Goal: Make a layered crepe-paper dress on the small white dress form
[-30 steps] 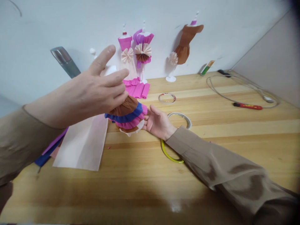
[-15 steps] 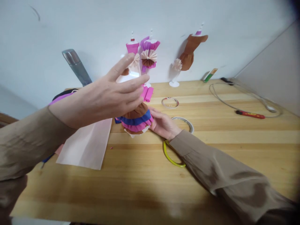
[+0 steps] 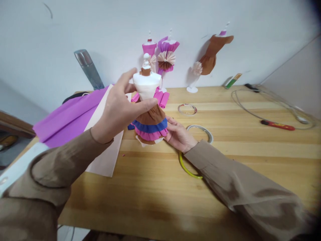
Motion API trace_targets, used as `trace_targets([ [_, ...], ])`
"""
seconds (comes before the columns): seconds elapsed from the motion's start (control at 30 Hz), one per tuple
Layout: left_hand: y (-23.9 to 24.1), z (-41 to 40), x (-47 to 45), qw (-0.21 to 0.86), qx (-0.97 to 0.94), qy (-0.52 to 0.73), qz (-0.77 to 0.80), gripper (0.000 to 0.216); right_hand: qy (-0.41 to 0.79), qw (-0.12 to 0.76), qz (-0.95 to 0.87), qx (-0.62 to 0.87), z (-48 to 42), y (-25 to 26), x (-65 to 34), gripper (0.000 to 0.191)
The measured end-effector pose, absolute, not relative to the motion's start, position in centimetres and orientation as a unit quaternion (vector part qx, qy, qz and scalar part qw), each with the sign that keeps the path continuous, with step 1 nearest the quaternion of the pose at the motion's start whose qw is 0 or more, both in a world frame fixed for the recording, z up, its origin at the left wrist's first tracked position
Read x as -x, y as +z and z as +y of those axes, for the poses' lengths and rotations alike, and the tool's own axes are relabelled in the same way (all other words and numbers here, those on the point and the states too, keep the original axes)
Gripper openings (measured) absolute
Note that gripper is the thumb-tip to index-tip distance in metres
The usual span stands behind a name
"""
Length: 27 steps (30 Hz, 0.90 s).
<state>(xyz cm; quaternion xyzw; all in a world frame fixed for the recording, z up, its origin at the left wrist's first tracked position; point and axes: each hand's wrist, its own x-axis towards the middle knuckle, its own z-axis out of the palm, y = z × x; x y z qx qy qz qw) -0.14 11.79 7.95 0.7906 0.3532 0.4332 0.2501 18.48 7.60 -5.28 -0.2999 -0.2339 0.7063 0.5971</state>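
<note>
Soft even daylight, mild blur, dark vignette at right corners

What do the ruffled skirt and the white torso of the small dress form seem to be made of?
Skirt: probably crepe paper, matte, given its fine pleated ruffles in brown, blue and pink. Torso: likely moulded plastic, smooth plain white, though this is uncertain.

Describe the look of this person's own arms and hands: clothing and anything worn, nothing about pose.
Both arms wear long, loose sleeves of plain brownish-tan fabric that end at the wrists. The left sleeve is wrinkled, and the right sleeve is creased with darker patches. The left hand and right hand are bare: no gloves, rings or watch show.
</note>
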Motion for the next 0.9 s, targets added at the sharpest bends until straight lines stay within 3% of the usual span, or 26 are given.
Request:
trace_targets([
  [0.1,8.4,11.9,-1.3,0.278,-0.79,0.434,0.333,0.044,0.697,0.603,-0.231,0.311,7.5,-5.4,-18.6,0.035],
  [0.2,8.5,12.4,-1.5,0.325,-0.772,0.442,0.323,0.031,0.689,0.608,-0.227,0.324,7.4,-5.2,-19.0,0.034],
  [0.4,7.7,14.6,1.4,0.493,-0.7,0.464,0.23,0.027,0.669,0.603,-0.244,0.359,5.1,-2.7,-20.7,0.039],
  [0.57,5.5,16.1,2.7,0.724,-0.462,0.423,0.288,0.018,0.66,0.551,-0.337,0.384,2.7,0.4,-22.6,0.034],
  [0.73,2.2,16.0,1.2,0.807,-0.361,0.325,0.335,0.024,0.592,0.527,-0.399,0.462,2.7,0.7,-23.8,0.036],
  [0.9,-0.7,14.3,-0.9,0.834,-0.334,0.281,0.337,0.025,0.614,0.399,-0.458,0.505,3.5,-1.8,-23.0,0.044],
])
